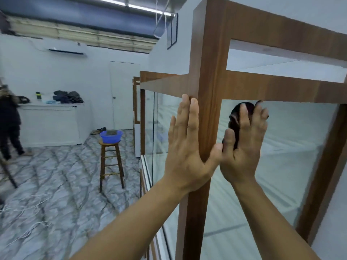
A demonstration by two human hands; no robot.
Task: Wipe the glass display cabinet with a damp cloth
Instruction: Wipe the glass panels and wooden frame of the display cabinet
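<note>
Pressing dark cloth [236, 119] under right hand [244, 147] against cabinet glass [281, 156], left hand [185, 147] bracing wooden post [210, 81]

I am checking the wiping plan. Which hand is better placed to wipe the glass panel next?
The right hand. It presses the dark cloth flat against the glass panel, near its top corner. The left hand holds no cloth and lies open against the wooden post.
</note>
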